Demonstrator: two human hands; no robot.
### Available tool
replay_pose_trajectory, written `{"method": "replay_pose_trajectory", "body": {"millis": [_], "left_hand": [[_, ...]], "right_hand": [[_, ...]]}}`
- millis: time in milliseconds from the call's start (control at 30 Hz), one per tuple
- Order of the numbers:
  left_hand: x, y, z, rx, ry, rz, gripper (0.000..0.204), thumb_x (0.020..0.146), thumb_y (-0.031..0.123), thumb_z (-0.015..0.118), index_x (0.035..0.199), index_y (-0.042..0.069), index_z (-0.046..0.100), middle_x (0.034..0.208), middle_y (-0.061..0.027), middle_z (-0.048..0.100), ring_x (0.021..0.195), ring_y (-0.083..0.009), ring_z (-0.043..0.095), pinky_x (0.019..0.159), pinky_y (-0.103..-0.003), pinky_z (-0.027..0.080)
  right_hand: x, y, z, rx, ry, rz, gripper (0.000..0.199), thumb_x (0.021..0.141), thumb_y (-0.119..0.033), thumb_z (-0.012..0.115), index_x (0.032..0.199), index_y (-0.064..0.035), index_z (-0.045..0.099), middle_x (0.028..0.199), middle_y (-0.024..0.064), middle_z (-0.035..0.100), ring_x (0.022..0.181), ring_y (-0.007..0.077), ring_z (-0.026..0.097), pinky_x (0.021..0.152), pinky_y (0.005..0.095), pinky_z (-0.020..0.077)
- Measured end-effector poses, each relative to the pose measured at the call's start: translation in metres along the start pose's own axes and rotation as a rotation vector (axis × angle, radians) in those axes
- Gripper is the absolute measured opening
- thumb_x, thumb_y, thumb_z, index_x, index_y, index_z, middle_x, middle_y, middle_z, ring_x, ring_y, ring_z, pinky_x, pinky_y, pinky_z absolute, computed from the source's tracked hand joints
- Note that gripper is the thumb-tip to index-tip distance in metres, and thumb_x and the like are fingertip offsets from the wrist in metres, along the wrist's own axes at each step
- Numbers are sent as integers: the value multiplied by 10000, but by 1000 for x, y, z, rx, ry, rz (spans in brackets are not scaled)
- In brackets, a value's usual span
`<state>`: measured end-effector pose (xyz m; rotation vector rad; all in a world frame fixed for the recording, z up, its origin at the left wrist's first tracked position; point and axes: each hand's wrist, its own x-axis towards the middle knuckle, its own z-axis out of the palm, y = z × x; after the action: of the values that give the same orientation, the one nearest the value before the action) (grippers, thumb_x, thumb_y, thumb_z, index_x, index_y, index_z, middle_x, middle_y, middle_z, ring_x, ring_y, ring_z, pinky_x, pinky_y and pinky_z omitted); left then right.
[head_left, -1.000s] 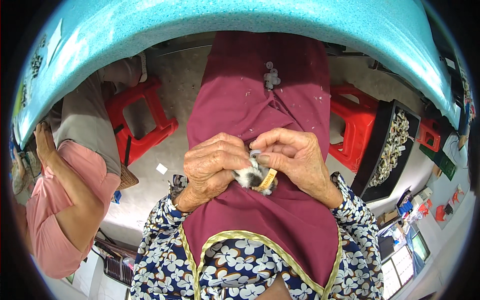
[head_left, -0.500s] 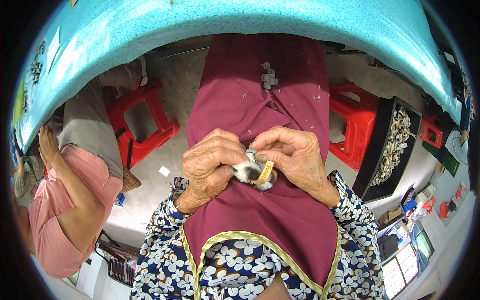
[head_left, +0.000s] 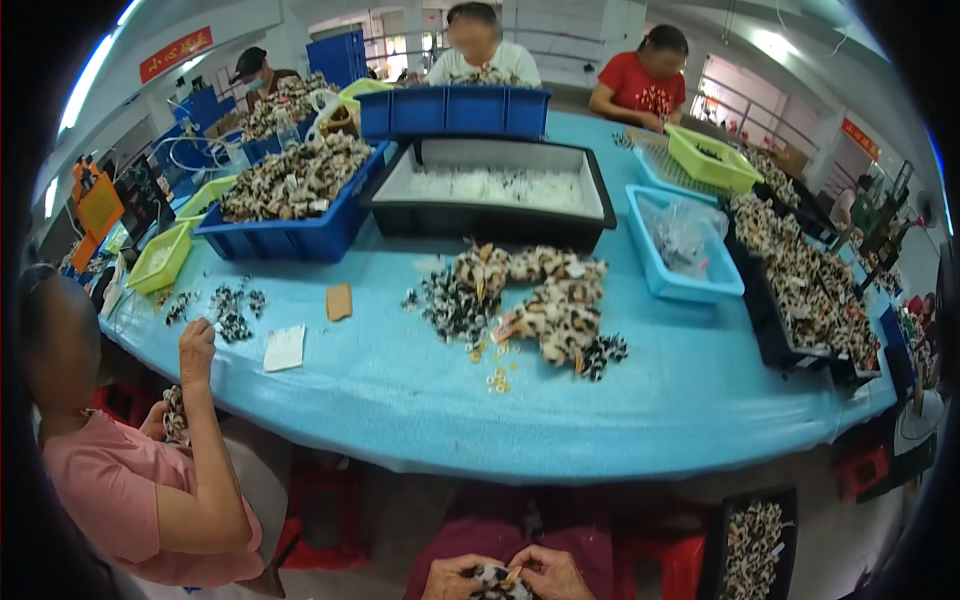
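Note:
Low at the bottom edge, over my maroon apron [head_left: 470, 527], both hands meet at a small plush toy [head_left: 493, 577] in white, black and brown fur. My left hand [head_left: 452, 579] closes round its left side. On the other side, the fingers of my right hand [head_left: 552, 573] pinch it close to a small yellow tag [head_left: 513, 575]. The toy's lower part runs out of the picture, and my fingertips partly cover it.
Ahead stretches the blue table [head_left: 400, 420], with piled plush toys [head_left: 565, 310], small black pieces [head_left: 460, 305] and yellow rings [head_left: 500, 380]. A blue bin [head_left: 275, 243], a black tray [head_left: 480, 222] and a light-blue basket [head_left: 690, 290] stand farther back. A co-worker in pink [head_left: 125, 500] sits left.
The view has tilted up from my lap to the table and room, so my hands now appear at the bottom edge. They still hold the plush toy.

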<state>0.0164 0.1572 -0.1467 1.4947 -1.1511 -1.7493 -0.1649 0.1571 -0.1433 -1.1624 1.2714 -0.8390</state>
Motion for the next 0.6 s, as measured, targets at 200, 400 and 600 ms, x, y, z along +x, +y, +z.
{"method": "replay_pose_trajectory", "body": {"millis": [200, 400, 600], "left_hand": [[22, 19, 0, -159, 80, -14, 117, 776, -48, 585, 827, 5, 675, 722, -42, 657, 624, -79, 585, 519, -237, 483], [40, -14, -2, 66, 134, 32, 110, 772, 38, 625, 872, 25, 670, 696, -43, 650, 623, -80, 574, 562, -247, 479], [40, -7, 4, 263, 1, 246, 121, 786, 121, 662, 889, 58, 669, 679, -53, 644, 641, -107, 589, 585, -303, 490]], "right_hand": [[20, 0, 5, -106, -55, -64, 170, 746, -90, 713, 858, -21, 605, 729, 23, 593, 672, 79, 528, 600, 247, 457], [37, 55, 25, 136, -44, 104, 206, 677, -121, 759, 773, -38, 597, 643, 0, 538, 620, 66, 480, 533, 254, 420], [40, 73, 15, -208, -128, 32, 239, 765, -180, 714, 811, 6, 571, 704, 65, 598, 674, 89, 543, 609, 280, 468]]}}
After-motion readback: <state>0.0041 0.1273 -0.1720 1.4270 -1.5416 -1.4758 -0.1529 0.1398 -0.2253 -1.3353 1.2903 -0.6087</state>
